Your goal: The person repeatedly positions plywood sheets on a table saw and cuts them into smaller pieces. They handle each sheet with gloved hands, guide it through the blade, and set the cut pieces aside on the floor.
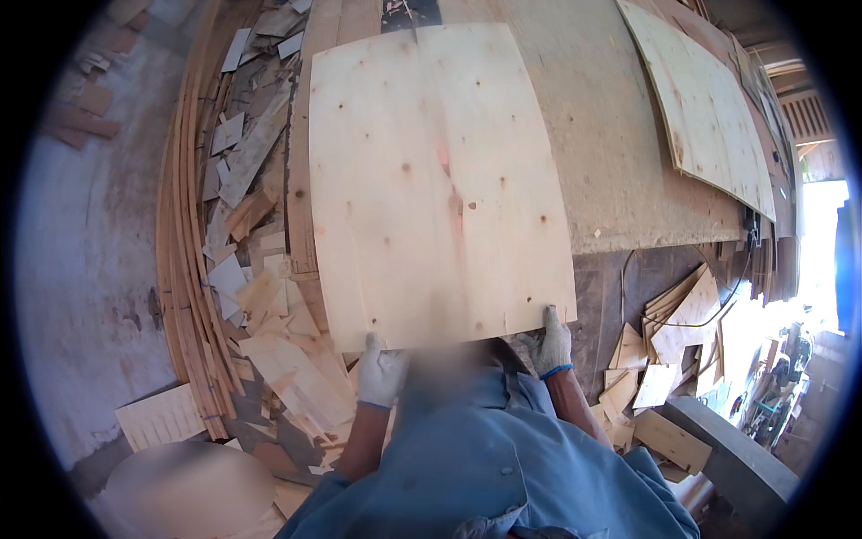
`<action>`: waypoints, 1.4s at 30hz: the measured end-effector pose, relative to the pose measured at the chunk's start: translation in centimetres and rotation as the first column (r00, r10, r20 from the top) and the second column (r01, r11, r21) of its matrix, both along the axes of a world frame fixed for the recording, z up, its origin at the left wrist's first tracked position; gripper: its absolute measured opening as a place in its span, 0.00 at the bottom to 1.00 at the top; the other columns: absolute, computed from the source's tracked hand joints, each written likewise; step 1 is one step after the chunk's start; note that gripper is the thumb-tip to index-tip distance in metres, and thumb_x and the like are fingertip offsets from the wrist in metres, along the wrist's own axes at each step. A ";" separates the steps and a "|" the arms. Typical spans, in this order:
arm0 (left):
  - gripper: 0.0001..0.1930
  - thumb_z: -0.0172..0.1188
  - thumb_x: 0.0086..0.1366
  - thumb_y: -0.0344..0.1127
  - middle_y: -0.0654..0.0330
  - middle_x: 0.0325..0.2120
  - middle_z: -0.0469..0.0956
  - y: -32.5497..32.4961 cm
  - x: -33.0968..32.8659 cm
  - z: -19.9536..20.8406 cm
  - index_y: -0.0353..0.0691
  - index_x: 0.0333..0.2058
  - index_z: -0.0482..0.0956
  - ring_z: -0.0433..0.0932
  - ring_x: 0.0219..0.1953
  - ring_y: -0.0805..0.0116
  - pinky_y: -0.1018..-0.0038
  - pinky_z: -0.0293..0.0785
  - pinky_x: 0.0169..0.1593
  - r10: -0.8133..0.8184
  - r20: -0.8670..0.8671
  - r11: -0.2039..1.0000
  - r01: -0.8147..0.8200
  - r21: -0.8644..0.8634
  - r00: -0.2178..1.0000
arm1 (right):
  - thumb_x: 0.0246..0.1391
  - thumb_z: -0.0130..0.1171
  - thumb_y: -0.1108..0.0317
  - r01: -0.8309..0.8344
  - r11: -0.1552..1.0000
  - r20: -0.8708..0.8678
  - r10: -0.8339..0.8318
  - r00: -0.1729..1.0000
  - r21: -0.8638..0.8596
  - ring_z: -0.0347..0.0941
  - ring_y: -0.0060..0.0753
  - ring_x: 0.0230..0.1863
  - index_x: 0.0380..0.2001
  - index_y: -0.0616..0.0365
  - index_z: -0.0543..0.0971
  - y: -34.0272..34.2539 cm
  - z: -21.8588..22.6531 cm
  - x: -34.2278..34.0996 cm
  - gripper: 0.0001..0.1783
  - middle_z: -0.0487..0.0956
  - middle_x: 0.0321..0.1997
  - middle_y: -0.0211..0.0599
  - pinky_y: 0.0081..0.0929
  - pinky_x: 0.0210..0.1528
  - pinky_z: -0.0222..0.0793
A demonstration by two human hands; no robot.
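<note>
A large pale plywood sheet (422,198), dotted with dark knots and with a reddish streak down its middle, stretches away in front of me. My left hand (381,372), in a white glove, grips its near edge close to the left corner, thumb on top. Near the right corner my right hand (551,345), gloved in white with a blue cuff, holds the same edge, its thumb also on top. The fingers of both hands are hidden under the sheet. Beneath and beyond the sheet is a broad brown wooden worktable (620,171).
Another plywood sheet (705,112) lies on the table's right side. Long wooden strips (186,269) run along the left, beside heaped wood offcuts (287,373). More scrap pieces (682,314) and a grey beam (732,458) lie at the lower right. A cable (691,322) hangs off the table's edge.
</note>
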State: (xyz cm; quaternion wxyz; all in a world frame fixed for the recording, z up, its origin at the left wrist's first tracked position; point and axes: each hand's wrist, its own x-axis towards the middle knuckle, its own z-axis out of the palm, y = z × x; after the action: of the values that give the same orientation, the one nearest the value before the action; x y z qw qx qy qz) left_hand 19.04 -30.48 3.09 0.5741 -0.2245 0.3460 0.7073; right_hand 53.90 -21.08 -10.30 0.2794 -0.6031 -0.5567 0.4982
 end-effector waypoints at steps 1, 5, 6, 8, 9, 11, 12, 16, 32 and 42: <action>0.21 0.45 0.75 0.41 0.50 0.62 0.64 0.2 0.0 0.0 0.40 0.62 0.60 0.62 0.65 0.52 0.49 0.57 0.69 -0.045 -0.051 0.998 0.043 -0.037 0.998 | 0.66 0.50 0.56 0.020 1.000 -0.013 -0.020 1.000 -0.012 0.83 0.41 0.34 0.51 0.64 0.71 0.3 0.5 -0.1 0.22 0.81 0.41 0.46 0.34 0.27 0.85; 0.22 0.48 0.74 0.42 0.52 0.61 0.65 1.4 -0.2 -0.1 0.40 0.62 0.61 0.62 0.65 0.53 0.48 0.54 0.69 -0.144 -0.173 0.977 0.112 -0.184 0.974 | 0.66 0.51 0.54 0.167 0.981 -0.154 -0.181 0.971 -0.100 0.83 0.41 0.34 0.52 0.62 0.71 2.0 1.5 -0.9 0.22 0.81 0.41 0.45 0.35 0.27 0.85; 0.22 0.49 0.73 0.42 0.53 0.61 0.66 1.5 -0.3 -0.2 0.41 0.62 0.62 0.62 0.65 0.53 0.48 0.54 0.69 -0.144 -0.175 0.973 0.107 -0.202 0.974 | 0.66 0.51 0.54 0.260 0.882 -0.359 -0.407 0.840 -0.393 0.83 0.41 0.34 0.51 0.61 0.71 3.6 5.1 -2.7 0.22 0.81 0.41 0.45 0.34 0.27 0.85; 0.22 0.50 0.73 0.42 0.53 0.60 0.66 2.0 -0.2 0.0 0.41 0.61 0.62 0.63 0.65 0.53 0.48 0.54 0.69 -0.155 -0.175 0.970 0.116 -0.215 0.972 | 0.65 0.51 0.54 0.336 0.672 -0.416 -0.699 0.581 -0.660 0.83 0.40 0.34 0.51 0.61 0.72 5.8 9.9 -4.9 0.22 0.81 0.40 0.44 0.34 0.27 0.85; 0.22 0.51 0.73 0.42 0.54 0.60 0.67 2.1 -0.3 -0.1 0.41 0.61 0.63 0.63 0.65 0.53 0.49 0.55 0.69 -0.159 -0.175 0.969 0.120 -0.217 0.972 | 0.65 0.51 0.54 0.346 0.665 -0.414 -0.709 0.571 -0.662 0.83 0.40 0.34 0.51 0.61 0.72 6.1 10.5 -5.2 0.22 0.81 0.40 0.44 0.34 0.27 0.85; 0.22 0.51 0.72 0.43 0.54 0.59 0.67 2.1 -0.3 -0.6 0.42 0.60 0.63 0.63 0.65 0.54 0.49 0.55 0.69 -0.159 -0.175 0.967 0.117 -0.228 0.972 | 0.65 0.51 0.53 0.361 0.655 -0.391 -0.715 0.579 -0.664 0.82 0.39 0.33 0.51 0.61 0.72 6.2 10.3 -5.2 0.22 0.81 0.40 0.44 0.34 0.27 0.85; 0.22 0.52 0.72 0.43 0.54 0.59 0.68 2.0 -0.5 -0.9 0.42 0.60 0.64 0.63 0.64 0.54 0.49 0.55 0.69 -0.150 -0.172 0.965 0.106 -0.241 0.974 | 0.65 0.51 0.53 0.358 0.657 -0.397 -0.714 0.577 -0.663 0.82 0.39 0.34 0.51 0.61 0.72 6.1 9.9 -5.1 0.22 0.81 0.40 0.44 0.34 0.27 0.85; 0.23 0.54 0.71 0.45 0.55 0.58 0.70 2.9 -0.9 -1.4 0.42 0.59 0.66 0.64 0.64 0.55 0.50 0.57 0.68 -0.109 -0.145 0.954 0.063 -0.292 0.983 | 0.66 0.51 0.53 0.304 0.850 -0.294 -0.451 0.843 -0.431 0.82 0.39 0.34 0.51 0.61 0.72 5.3 6.1 -3.7 0.22 0.81 0.40 0.44 0.32 0.26 0.84; 0.24 0.55 0.71 0.42 0.53 0.58 0.69 8.2 -2.9 -0.5 0.38 0.60 0.64 0.65 0.63 0.54 0.52 0.58 0.68 -0.081 -0.205 0.970 0.030 -0.242 0.975 | 0.66 0.50 0.54 0.350 0.711 -0.483 -0.684 0.547 -0.610 0.82 0.42 0.38 0.53 0.61 0.70 11.5 11.1 -8.2 0.23 0.80 0.44 0.45 0.36 0.30 0.85; 0.21 0.56 0.70 0.40 0.53 0.57 0.70 10.5 -3.3 0.0 0.40 0.57 0.67 0.68 0.61 0.55 0.51 0.62 0.66 -0.092 -0.173 0.977 0.056 -0.206 0.981 | 0.65 0.51 0.54 0.351 0.724 -0.511 -0.676 0.531 -0.594 0.82 0.43 0.42 0.55 0.59 0.70 13.7 10.6 -8.7 0.23 0.80 0.47 0.44 0.37 0.30 0.85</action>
State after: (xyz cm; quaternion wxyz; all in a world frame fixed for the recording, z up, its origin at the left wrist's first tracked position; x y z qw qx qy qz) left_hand 15.76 -19.96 3.08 0.5408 -0.2024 0.4743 0.6645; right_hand 45.23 -7.37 0.31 0.4684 -0.5519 -0.0767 0.6856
